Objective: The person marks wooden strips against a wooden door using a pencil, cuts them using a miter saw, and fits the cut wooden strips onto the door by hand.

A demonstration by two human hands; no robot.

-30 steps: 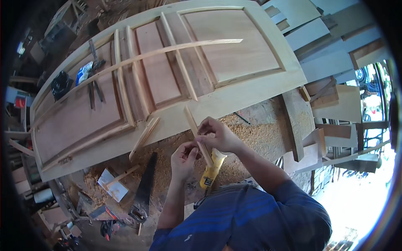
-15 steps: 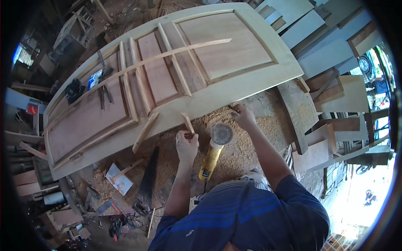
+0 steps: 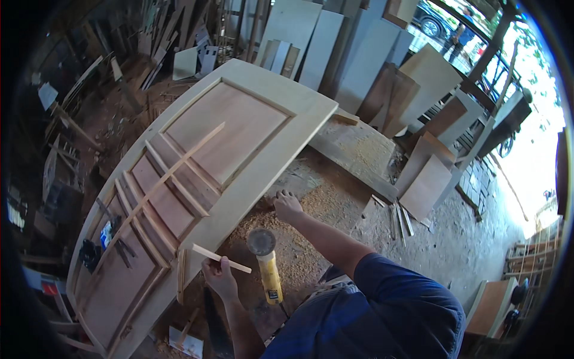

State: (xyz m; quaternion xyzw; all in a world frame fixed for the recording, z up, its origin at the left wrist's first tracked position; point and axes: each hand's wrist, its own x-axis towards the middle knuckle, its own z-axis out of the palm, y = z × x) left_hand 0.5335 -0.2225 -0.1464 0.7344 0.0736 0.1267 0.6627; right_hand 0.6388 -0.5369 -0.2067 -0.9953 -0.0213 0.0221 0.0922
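Note:
My left hand (image 3: 220,280) is closed around a short pale wood strip (image 3: 208,253), held over the near edge of a panelled wooden door (image 3: 305,110). My right hand (image 3: 288,206) is down on the sawdust-strewn bench (image 3: 311,173) beside the door's edge. Its fingers look spread, and I make out nothing held in them. Between my forearms stands a yellow power tool (image 3: 270,276) with a round grey top. Another short wood piece (image 3: 181,276) leans at the door's edge, left of my left hand.
A long thin strip (image 3: 173,169) lies across the door's mouldings. Dark tools (image 3: 122,251) and a black bag (image 3: 91,254) rest on its left part. A handsaw (image 3: 216,326) lies near my left forearm. Boards (image 3: 376,66) lean beyond the door, and loose sticks (image 3: 403,221) lie right of the bench.
My view has swung to the right. My left hand has turned the wood strip from upright to slanting sideways. My right hand, earlier pinching a thin dark object, is now lower on the bench.

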